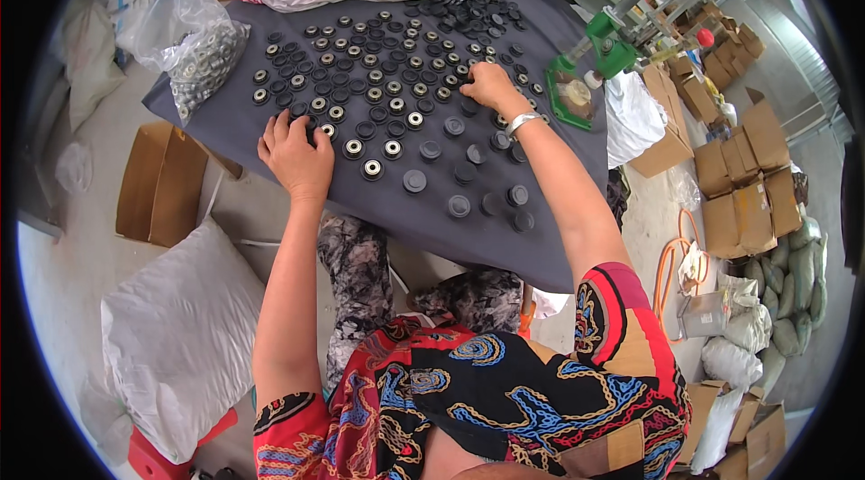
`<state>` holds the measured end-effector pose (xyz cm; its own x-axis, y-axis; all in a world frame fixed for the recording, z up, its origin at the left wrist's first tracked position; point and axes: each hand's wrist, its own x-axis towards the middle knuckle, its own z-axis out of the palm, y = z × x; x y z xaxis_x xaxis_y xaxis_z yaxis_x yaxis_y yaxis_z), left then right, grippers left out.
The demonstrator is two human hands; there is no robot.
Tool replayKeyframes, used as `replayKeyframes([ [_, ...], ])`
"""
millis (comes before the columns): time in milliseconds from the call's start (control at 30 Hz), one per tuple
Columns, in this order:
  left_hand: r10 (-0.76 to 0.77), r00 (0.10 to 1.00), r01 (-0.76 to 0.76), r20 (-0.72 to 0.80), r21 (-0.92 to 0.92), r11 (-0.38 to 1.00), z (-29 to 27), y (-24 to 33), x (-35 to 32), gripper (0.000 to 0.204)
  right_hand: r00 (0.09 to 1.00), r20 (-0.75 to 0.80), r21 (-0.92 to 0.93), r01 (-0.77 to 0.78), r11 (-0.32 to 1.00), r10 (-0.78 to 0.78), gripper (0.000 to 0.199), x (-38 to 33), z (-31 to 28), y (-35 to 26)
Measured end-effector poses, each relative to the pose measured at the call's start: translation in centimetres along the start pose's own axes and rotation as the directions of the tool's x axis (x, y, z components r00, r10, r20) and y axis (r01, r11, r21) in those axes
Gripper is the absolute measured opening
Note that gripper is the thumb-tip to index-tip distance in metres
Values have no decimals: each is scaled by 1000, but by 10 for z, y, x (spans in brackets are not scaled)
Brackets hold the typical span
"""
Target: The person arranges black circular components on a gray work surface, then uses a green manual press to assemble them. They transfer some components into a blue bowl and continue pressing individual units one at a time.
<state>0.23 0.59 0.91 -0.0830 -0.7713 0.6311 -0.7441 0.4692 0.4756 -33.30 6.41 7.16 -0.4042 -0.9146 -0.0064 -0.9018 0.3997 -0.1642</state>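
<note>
Bag [194, 47] holds metal bearings [205, 61], beside hands [295, 155].

Green hand press [602, 36] clamped at the table's far right edge. Clear bag of metal bearings [200, 52] on the far left corner. White sack [185, 336] on the floor, red stool [158, 457] beside it. Open cardboard box [160, 182] left of the table. Stacked cartons [752, 178] to the right, orange hose [671, 255] near them.
</note>
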Motion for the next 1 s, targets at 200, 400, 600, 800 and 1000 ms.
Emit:
replayKeyframes([
  [200, 4, 1000, -4, -9, 50, 999, 2, 1, 0, 23, 974, -128, 578, -81, 812, 188, 37, -1, -6, 18],
  [400, 8, 1000, -8, -12, 5, 1000, 2, -1, -1, 22, 983, -180, 392, 44, 919, 30, 35, -16, 4, 19],
  [600, 8, 1000, -8, 0, 3, 1000, 2, -2, 0, 23, 996, -76, 171, 61, 983, -49, 31, -23, -1, 20],
  [800, 9, 1000, -9, -7, 9, 1000, 3, -1, 1, 23, 963, 122, -183, 259, 948, -240, 32, -13, -12, 16],
  [1000, 6, 1000, -6, -9, 15, 1000, 4, -1, -2, 21, 974, -24, 12, 225, 974, -225, 35, -33, -38, 28],
])
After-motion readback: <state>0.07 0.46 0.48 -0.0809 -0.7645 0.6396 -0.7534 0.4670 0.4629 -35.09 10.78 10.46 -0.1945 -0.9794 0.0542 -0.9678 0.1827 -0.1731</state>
